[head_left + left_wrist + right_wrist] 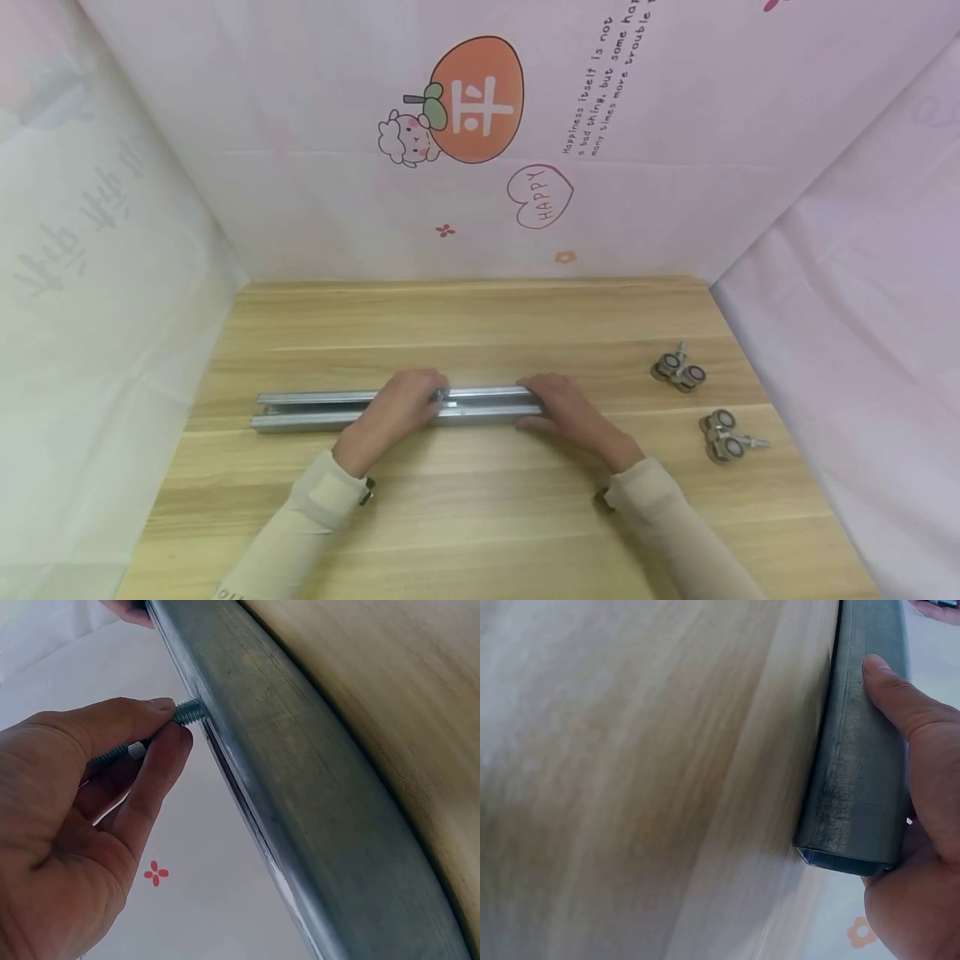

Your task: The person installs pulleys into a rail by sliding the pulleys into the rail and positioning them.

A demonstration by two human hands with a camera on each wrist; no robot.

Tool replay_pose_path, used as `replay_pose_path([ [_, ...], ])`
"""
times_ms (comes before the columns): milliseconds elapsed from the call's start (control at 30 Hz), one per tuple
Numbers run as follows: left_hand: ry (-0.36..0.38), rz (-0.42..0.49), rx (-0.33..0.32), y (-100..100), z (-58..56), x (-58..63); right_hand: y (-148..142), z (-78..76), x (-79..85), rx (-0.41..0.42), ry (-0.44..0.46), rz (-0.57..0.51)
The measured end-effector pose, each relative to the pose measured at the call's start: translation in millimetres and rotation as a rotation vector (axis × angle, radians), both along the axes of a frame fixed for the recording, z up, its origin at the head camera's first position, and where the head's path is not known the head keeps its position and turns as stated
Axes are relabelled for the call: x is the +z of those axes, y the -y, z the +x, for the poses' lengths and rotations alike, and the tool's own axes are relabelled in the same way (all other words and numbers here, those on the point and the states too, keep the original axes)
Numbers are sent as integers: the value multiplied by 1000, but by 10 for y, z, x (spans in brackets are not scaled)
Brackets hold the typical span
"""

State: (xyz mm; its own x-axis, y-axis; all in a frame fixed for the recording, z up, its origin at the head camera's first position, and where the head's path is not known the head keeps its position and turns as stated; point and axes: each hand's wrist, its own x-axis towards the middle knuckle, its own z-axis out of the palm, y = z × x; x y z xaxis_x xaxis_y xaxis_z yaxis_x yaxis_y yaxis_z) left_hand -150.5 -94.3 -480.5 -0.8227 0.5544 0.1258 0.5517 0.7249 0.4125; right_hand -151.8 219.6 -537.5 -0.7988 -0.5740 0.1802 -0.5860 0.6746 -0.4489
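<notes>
A grey metal track (315, 419) with a slot along its top lies crosswise on the wooden table. My left hand (397, 406) is over its middle. In the left wrist view, its thumb and fingertips pinch a threaded bolt (189, 712) that sticks out of the slot; whatever is inside the track there is hidden. At the track's right end, my right hand (566, 408) grips the metal, with the thumb (889, 682) pressed along the side wall in the right wrist view. Just beyond that hand, the track's end opening (847, 862) shows.
Two roller trolleys (678, 372) with threaded bolts lie on the table at the right, the nearer trolley (723, 437) close to the right edge. Pale printed cloth (337, 208) hangs behind the table (465, 325) and along both sides.
</notes>
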Motion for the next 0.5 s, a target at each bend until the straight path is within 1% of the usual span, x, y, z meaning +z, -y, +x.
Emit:
replay_pose_path([
  [233,-36,6,17,88,15,15,-3,-10,-17,-8,7,-7],
  [500,-21,-1,57,190,41,16,4,2,-38,7,-35,-29],
])
